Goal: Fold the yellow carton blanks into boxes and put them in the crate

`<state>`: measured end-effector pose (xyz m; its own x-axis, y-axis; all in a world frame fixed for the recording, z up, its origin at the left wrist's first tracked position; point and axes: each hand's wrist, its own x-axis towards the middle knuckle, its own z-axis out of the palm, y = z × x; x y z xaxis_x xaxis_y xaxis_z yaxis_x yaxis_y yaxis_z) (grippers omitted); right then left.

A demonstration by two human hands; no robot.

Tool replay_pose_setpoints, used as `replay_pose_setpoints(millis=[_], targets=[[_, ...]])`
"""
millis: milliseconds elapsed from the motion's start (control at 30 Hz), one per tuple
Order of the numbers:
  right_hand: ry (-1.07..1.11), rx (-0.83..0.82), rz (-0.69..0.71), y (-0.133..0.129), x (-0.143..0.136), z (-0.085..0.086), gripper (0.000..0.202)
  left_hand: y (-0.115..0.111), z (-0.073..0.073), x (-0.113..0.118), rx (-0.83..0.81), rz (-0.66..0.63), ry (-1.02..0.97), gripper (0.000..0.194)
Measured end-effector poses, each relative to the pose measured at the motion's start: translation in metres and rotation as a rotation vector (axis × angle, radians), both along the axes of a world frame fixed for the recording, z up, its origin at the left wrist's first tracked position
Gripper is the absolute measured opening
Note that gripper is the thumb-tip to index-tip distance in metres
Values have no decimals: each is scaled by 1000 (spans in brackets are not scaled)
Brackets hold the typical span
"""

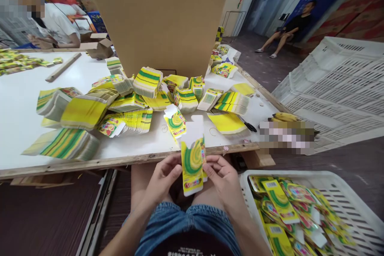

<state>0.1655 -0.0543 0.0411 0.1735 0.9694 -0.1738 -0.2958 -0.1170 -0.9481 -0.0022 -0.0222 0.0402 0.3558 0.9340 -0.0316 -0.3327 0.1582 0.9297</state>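
A small yellow-and-green printed carton stands upright above my lap, its white top flap raised. My right hand grips its right edge, thumb at the side. My left hand is closed at the left edge, with its fingertips partly hidden behind the carton. Just beyond, on the table edge, lies another carton with a white flap. Stacks of flat carton blanks spread across the white table, and one loose bundle lies to the right.
A white plastic basket of folded cartons stands at my lower right. A large cardboard sheet rises behind the stacks. Bananas and white crates are at the right. One person works at left; another sits far back.
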Motion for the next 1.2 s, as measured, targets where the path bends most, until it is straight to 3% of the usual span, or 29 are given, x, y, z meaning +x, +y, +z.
replay_pose_setpoints(millis=[100,267,400,500,567,633,767,867,1033,1200], targets=[[80,-12,84,-5,-7,-4,27,4,-2,3,-165,-137,-234,39],[38,-6,26,-6,-11,-11,26,0,-1,8,-239,-218,-350,37],[-111,-30,39,-9,-10,-12,33,-2,-9,11,-276,-105,-297,42],[-219,-94,83,-13,-15,-5,44,-3,-17,14,-280,40,-208,36],[-250,-113,81,-14,-18,1,50,-4,-19,16,-279,60,-191,32],[-166,-96,109,-13,-18,3,52,-4,-17,15,-299,-22,-234,32],[100,-50,332,-12,-13,-4,49,-4,-6,12,-293,-292,-347,44],[168,-61,398,-14,-12,-12,51,-4,-1,11,-210,-365,-364,49],[96,-45,310,-13,-15,-13,55,-1,-7,13,-232,-264,-358,46],[-270,11,139,-11,-13,-3,43,1,-17,18,-235,-51,-302,36]])
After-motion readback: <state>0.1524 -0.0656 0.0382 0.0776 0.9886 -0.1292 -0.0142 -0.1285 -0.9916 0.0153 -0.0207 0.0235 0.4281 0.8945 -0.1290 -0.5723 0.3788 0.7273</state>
